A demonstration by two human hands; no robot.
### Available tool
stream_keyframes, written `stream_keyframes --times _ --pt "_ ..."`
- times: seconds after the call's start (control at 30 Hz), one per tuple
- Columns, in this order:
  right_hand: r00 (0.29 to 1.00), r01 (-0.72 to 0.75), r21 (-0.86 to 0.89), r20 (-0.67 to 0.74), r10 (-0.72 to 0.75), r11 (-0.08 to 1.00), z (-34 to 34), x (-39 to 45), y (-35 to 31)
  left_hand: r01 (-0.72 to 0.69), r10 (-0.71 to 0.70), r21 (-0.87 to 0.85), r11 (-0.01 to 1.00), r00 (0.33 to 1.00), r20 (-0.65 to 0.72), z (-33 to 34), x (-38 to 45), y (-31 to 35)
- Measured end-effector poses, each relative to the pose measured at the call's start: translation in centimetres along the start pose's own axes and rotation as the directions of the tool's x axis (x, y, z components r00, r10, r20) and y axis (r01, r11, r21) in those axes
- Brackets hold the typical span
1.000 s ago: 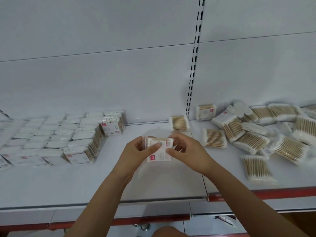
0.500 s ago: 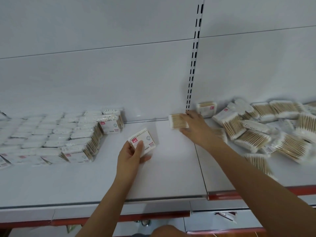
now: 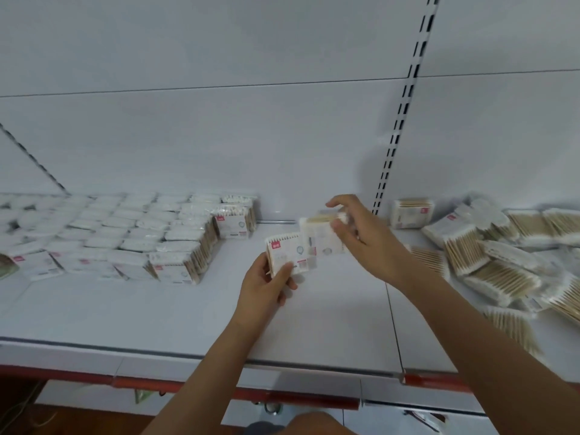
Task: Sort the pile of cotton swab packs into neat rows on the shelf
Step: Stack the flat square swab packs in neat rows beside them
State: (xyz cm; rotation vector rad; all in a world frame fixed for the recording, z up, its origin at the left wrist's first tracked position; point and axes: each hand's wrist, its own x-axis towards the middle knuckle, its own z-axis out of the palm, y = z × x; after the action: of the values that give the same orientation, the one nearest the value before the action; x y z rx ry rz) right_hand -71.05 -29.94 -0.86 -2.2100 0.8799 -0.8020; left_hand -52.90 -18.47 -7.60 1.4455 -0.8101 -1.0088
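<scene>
Above the white shelf (image 3: pixel 157 315), the left hand (image 3: pixel 263 290) pinches one swab pack (image 3: pixel 287 255) between thumb and fingers, while the right hand (image 3: pixel 367 237) clamps a second pack (image 3: pixel 320 237) just beside it — both lifted. Neat rows (image 3: pixel 125 233) lie to the left; the loose pile (image 3: pixel 502 255) sprawls at right.

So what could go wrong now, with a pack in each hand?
The right hand pinches its blurred pack only at one end, so it might slip. Its arm stretches just above the loose pile and could knock packs about. Setting packs down carelessly might bump the neat rows.
</scene>
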Motion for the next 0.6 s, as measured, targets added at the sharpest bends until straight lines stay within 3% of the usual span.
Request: stream_keyframes --times 0.1,0.17,0.27,0.4,0.47,0.53,0.6 --pt "0.988 -0.036 -0.079 0.146 0.047 0.996 0.4 0.7 -1.7 0.039 -0.033 -0.087 0.995 0.997 0.065 -0.8 -0.2 0.6" --pt "0.983 0.053 -0.176 0.180 -0.020 0.983 1.1 1.4 -1.9 0.071 -0.049 -0.133 0.989 0.985 0.165 -1.7 -0.4 0.8" --pt "0.978 0.176 -0.145 0.137 -0.156 0.974 3.1 2.2 -1.6 0.056 -0.050 -0.016 0.998 0.960 0.277 -2.7 -0.9 1.0" --pt "0.955 0.292 -0.195 0.013 -0.295 0.936 6.5 2.3 -2.2 -0.002 -0.017 0.085 0.996 0.976 0.215 -3.6 -0.8 2.0" --pt "0.975 0.217 -0.131 -0.027 -0.222 0.967 7.5 2.3 -2.7 -0.013 0.000 0.069 0.998 0.982 0.191 -4.5 -0.5 2.2" --pt "1.000 -0.007 0.069 0.022 0.006 0.998 8.0 2.0 -3.5 -0.009 0.002 0.035 0.999 0.984 0.179 -5.6 -0.3 2.3" --pt "0.968 -0.244 0.316 0.138 0.210 0.917 8.7 1.5 -3.8 -0.003 -0.001 0.021 1.000 0.984 0.176 -6.8 -0.1 2.3"
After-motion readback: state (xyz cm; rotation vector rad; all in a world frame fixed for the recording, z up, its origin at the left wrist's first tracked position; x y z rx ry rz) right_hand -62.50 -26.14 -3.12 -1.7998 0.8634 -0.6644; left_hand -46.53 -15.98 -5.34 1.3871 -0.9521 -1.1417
